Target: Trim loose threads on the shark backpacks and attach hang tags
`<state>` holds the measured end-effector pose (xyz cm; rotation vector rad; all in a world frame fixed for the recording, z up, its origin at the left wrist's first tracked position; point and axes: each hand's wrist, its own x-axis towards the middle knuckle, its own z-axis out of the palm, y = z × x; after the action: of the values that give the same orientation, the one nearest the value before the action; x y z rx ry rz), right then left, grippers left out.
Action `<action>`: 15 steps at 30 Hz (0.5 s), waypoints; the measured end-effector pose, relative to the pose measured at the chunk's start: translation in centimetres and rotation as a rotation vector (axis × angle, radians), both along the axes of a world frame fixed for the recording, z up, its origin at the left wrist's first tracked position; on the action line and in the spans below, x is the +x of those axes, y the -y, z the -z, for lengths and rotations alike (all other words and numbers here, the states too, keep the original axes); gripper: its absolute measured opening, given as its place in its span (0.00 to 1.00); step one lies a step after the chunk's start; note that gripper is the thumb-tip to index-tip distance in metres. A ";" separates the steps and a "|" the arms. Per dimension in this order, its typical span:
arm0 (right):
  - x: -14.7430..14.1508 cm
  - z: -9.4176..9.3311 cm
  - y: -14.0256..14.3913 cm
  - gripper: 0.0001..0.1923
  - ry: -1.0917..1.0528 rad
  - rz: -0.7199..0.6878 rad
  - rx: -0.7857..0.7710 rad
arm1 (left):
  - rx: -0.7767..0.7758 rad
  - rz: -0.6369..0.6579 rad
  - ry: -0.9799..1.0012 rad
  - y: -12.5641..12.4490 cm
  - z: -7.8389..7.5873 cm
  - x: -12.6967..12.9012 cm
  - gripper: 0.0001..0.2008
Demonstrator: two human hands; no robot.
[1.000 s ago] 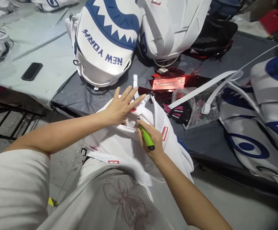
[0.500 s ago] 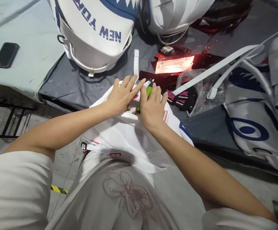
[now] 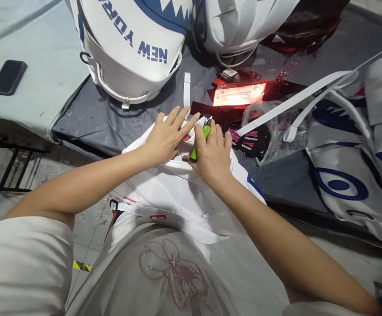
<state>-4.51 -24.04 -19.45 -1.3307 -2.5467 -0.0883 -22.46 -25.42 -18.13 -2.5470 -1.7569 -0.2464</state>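
A white backpack with mesh back padding lies across my lap and the front edge of the dark table. My left hand rests flat on its top, fingers spread toward a white strap. My right hand is shut on a green lighter, held upright with its metal head near the backpack's top handle, right beside my left fingertips.
A white and blue "NEW YORK" shark-mouth backpack stands just behind. More white bags lie at right. Red tags and a clear plastic bag sit mid-table. A black phone lies far left on a pale table.
My right hand turned the green lighter over and carried it up from the backpack's side to its top, beside my left fingers. The view tilted down and nearer.
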 end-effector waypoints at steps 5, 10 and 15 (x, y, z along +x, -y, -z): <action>3.4 -4.1 2.3 0.22 -0.268 -0.099 -0.057 | 0.009 -0.020 0.022 0.0 0.1 0.0 0.44; 4.0 -3.9 2.0 0.13 -0.459 -0.199 -0.408 | -0.023 -0.045 -0.016 0.0 -0.2 0.2 0.47; 3.1 -4.0 0.2 0.10 -0.096 -0.297 -0.516 | -0.076 -0.066 -0.058 0.0 -0.7 0.4 0.47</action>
<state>-1.42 -24.20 -15.42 -1.0460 -2.7508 0.7132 -22.06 -25.40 -17.46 -2.5132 -1.8602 -0.1036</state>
